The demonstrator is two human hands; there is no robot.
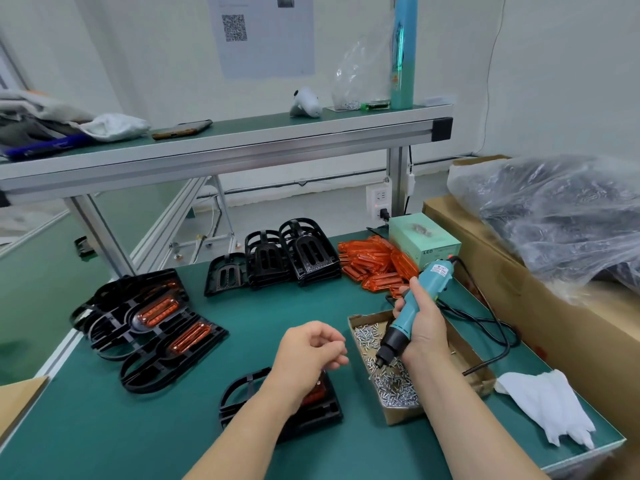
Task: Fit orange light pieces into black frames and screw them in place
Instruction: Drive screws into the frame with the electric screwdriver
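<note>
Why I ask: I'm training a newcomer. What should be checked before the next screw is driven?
1. Screwdriver gripped by the right hand: ok.
2. Bit tip down in the screw tray: ok.
3. Screw on the bit: cannot tell.
4. Orange light piece seated in near black frame: cannot tell, left forearm covers it.
5. Left hand steadying that frame: not ok, hovers above it.
6. Cord clear of frame: ok.

The green bench (138,427) carries black frames (298,254), orange pieces (377,265), screw tray (406,415), tissue (547,407).
</note>
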